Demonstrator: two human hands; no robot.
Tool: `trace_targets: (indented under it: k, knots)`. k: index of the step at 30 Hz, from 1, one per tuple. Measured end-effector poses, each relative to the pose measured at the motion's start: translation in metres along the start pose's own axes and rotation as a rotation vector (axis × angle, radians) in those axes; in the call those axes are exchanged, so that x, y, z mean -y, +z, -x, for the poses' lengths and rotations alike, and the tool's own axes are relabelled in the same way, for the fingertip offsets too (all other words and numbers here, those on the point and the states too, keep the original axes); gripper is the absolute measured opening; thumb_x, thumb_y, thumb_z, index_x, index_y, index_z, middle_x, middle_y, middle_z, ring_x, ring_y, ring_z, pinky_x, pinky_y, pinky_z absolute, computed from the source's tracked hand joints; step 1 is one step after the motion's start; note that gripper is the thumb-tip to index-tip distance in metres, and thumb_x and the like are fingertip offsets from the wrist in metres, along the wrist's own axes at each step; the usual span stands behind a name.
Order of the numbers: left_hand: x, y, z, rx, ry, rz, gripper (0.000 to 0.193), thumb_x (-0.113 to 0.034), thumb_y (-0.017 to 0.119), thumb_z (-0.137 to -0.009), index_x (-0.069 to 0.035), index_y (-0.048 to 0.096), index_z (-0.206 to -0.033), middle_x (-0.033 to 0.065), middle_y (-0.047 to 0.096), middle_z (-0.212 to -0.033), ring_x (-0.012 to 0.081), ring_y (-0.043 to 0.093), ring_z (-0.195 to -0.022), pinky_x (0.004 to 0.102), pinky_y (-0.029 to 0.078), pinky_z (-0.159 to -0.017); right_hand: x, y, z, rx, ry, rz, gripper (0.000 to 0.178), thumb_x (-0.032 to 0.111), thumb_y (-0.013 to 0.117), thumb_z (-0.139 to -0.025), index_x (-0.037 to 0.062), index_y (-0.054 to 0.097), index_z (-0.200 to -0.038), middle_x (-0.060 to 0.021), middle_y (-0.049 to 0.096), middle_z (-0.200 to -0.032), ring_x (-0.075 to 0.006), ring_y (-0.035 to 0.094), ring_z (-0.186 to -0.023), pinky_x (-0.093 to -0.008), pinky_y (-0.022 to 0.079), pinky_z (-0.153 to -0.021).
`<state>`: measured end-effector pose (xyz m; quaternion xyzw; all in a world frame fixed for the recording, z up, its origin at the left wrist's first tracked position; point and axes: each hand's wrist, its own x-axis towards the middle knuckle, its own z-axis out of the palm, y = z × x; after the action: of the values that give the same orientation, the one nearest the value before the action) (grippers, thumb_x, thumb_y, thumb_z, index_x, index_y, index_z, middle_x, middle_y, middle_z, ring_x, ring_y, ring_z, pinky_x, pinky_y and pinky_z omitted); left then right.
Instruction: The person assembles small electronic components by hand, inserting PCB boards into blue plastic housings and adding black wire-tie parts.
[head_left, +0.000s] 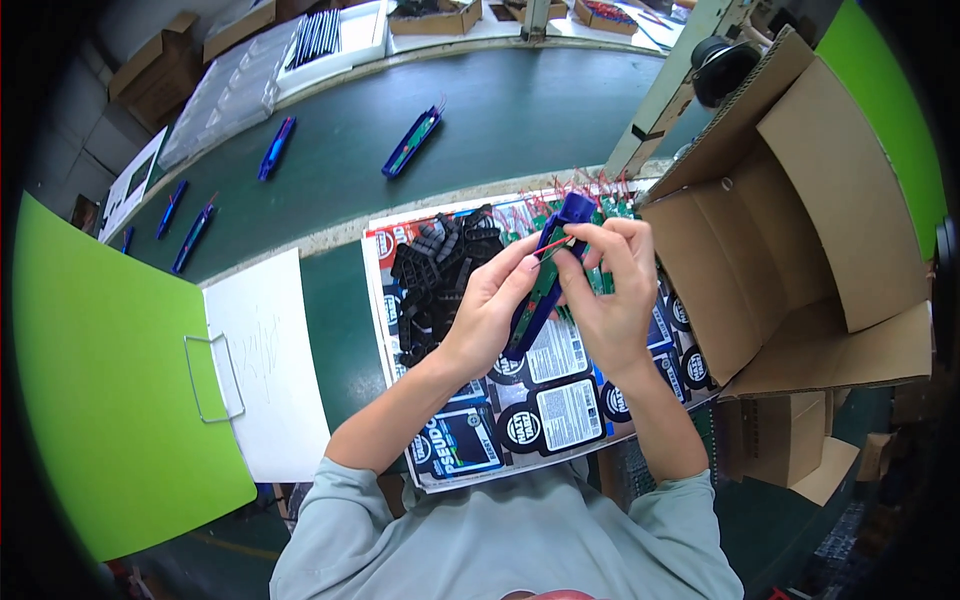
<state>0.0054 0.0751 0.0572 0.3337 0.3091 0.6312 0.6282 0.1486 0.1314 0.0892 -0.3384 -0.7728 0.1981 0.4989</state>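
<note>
In front of my chest I hold a long, narrow blue plastic housing (575, 208), tilted, with a green circuit board (541, 285) inside it. My left hand (490, 305) is closed around the housing's left side, its thumb near a thin red wire (550, 246). The thumb and index finger of my right hand (612, 290) pinch together at the wire's upper end. Its other fingers curl beside the housing. Below both hands lies a printed sheet (565, 415). A pile of black plastic parts (435, 275) sits left of my left hand.
Behind my hands are green boards with red wires (615, 205). Several blue housings (412, 142) lie on the green conveyor belt (340, 130). An open cardboard box (760, 270) stands at the right. A lime-green panel (120, 380) and white sheet (265, 370) flank the left.
</note>
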Motion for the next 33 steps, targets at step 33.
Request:
trace_targets:
  k: [33]
  knots:
    - [-0.014,0.000,-0.007,-0.082,0.073,-0.215,0.042,-0.004,0.048,-0.103,0.001,0.044,-0.144,0.0109,0.065,-0.112,0.0120,0.064,-0.088,0.0286,0.056,-0.079,-0.078,-0.076,0.104,0.060,0.361,0.239,0.021,0.008,0.072,-0.090,0.0005,0.067,-0.109,-0.0083,0.061,-0.084,-0.0166,0.060,-0.069,-0.0314,0.048,-0.062]
